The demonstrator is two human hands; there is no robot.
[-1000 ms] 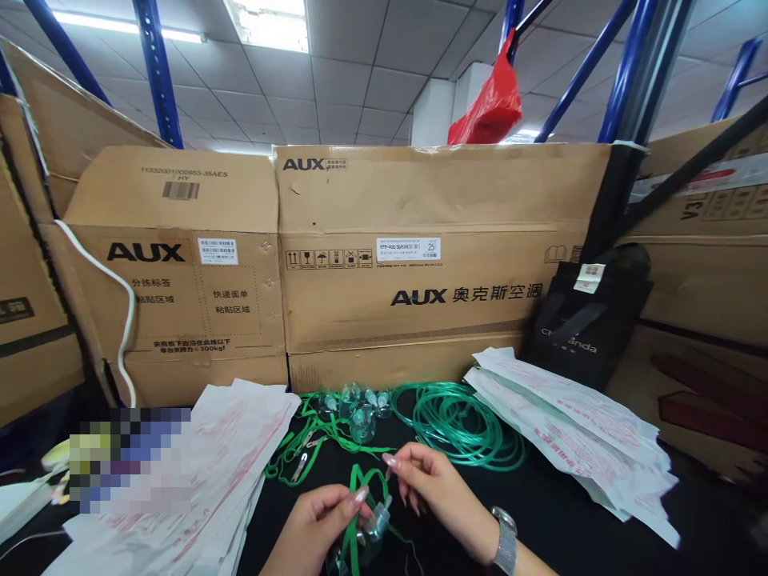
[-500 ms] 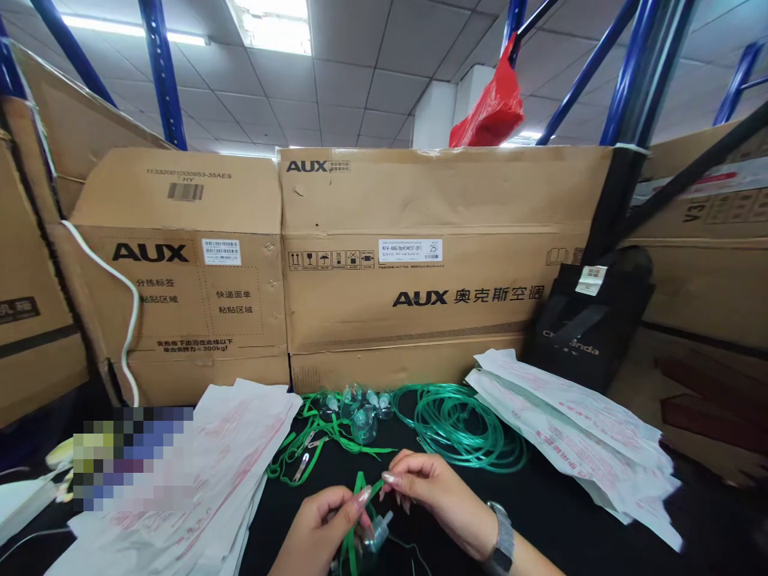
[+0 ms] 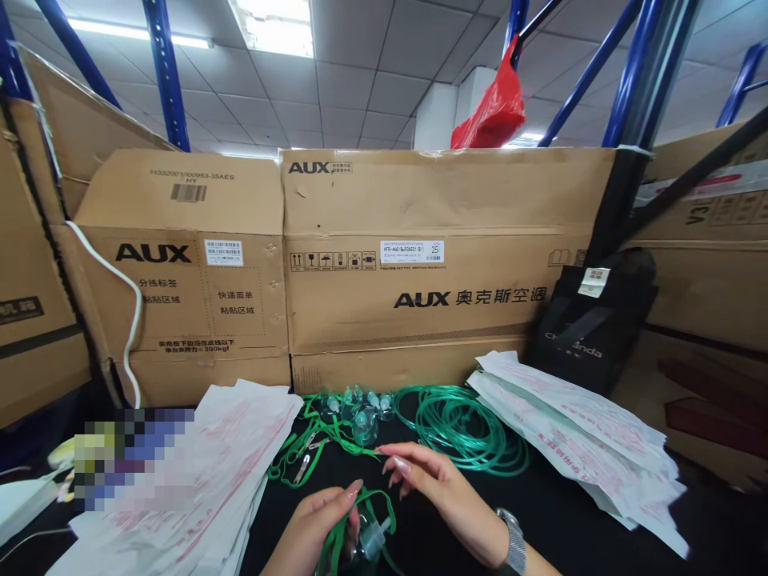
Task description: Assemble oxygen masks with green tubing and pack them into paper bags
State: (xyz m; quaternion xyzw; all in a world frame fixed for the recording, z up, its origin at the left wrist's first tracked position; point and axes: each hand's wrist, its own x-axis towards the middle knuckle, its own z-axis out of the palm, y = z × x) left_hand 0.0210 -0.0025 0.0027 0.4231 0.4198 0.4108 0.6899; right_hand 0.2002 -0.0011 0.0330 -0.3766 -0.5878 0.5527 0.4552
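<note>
Cardboard boxes point(image 3: 444, 208) walled off the back of the black desk point(image 3: 576, 528). White packets with red print lay in a pile on the left point(image 3: 222, 464) and another on the right point(image 3: 582, 448). Between them sat a coil of green tubing point(image 3: 474, 440). The right hand point(image 3: 441, 484) had its fingers loosely parted, near the strap loop. The left hand's point(image 3: 315, 524) fingers pinched a green strap point(image 3: 339, 532) low at the desk's near side, the clear plastic cup point(image 3: 373, 540) just beside them, partly hidden.
</note>
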